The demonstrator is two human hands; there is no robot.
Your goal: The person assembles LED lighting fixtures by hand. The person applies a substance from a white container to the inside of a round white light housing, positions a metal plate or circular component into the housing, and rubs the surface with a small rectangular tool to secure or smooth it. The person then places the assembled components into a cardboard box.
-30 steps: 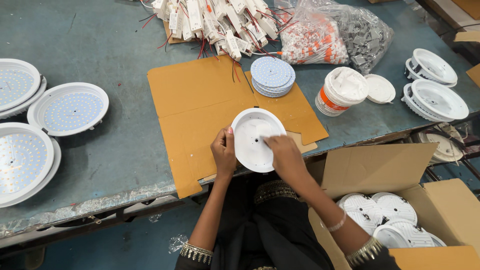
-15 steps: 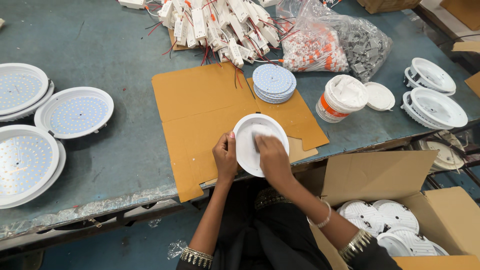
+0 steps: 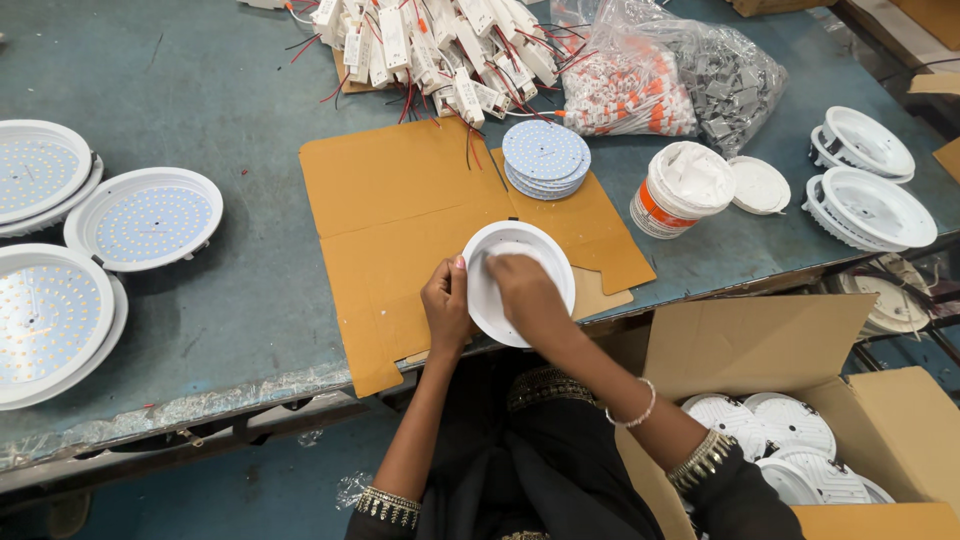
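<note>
Round white lamp housing (image 3: pixel 520 285) flat on cardboard sheet (image 3: pixel 400 220) at tabletop's (image 3: pixel 230 80) near edge, left hand (image 3: pixel 447 305) fingers clamped on its left rim, right hand (image 3: pixel 525 290) pressed inside, fingers together.

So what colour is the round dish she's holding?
White. The dish shows best in the head view, against the brown cardboard.

A stack of round LED boards (image 3: pixel 545 158) sits at the far edge of the flattened cardboard sheet (image 3: pixel 400 200), near a heap of white drivers with red and black wires (image 3: pixel 440 45). Right of them stand a white tub (image 3: pixel 683 188) (its lid (image 3: pixel 758 185) lies just beside) and two clear bags (image 3: pixel 665 75). Assembled LED panels (image 3: pixel 145 217) rest at the left.
</note>
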